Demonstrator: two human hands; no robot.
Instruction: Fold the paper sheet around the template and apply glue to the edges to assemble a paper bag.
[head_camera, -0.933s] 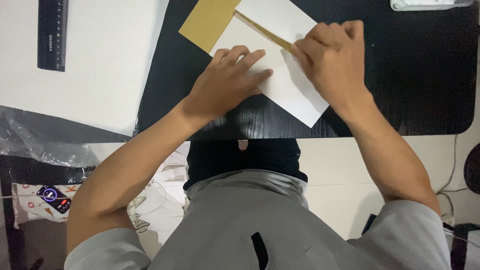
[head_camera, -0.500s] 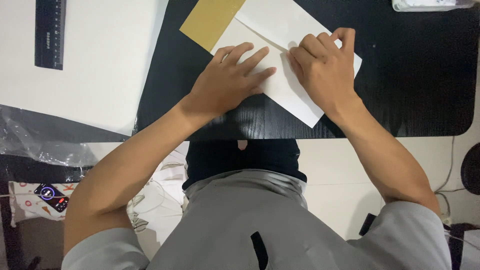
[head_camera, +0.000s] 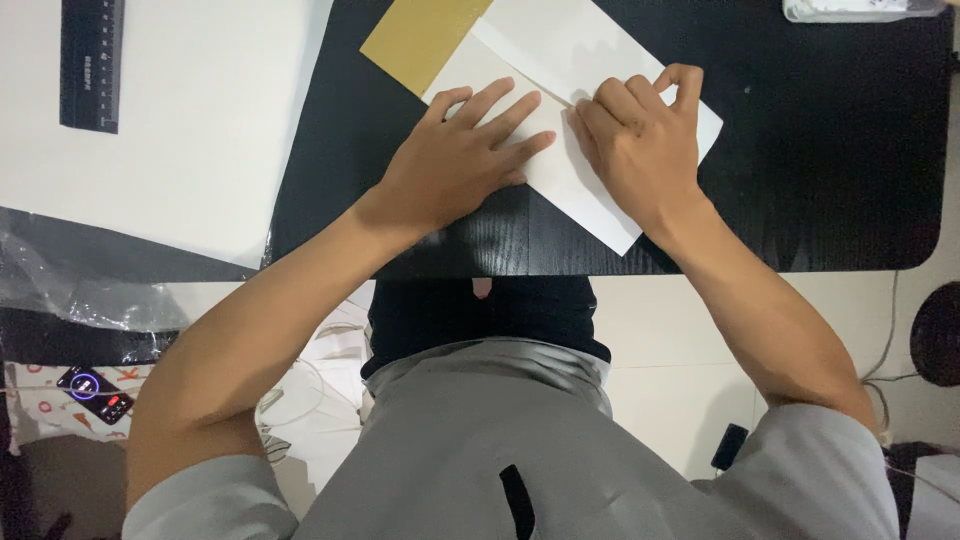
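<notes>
Your left hand (head_camera: 455, 170) lies flat on the folded white paper (head_camera: 585, 140), fingers (head_camera: 500, 120) spread wide and stretched across its near-left part, palm hanging partly over the paper's edge onto the black surface (head_camera: 820, 170). Your right hand (head_camera: 640, 140) presses down on the same paper just beside the left hand, fingers held close together and curled a little, the tips resting along a diagonal crease. Neither hand grips anything; both simply push the paper down against the surface.

The paper sits tilted on the surface, its long edges running diagonally, with one corner pointing toward your body between your two forearms. A tan-gold sheet (head_camera: 415, 40) lies partly under the paper, showing beyond the far-left end of it.

To the left of the paper, beyond the edge of the black surface, lies a large white sheet (head_camera: 190, 130), and on its far-left corner a dark ruler (head_camera: 92, 62) lies lengthwise. Nearer to you than that sheet, crumpled clear plastic (head_camera: 70, 285) shows. At the far-right corner of the surface, well apart from the paper, a pale translucent object (head_camera: 860, 10) is cut off by the frame edge.
</notes>
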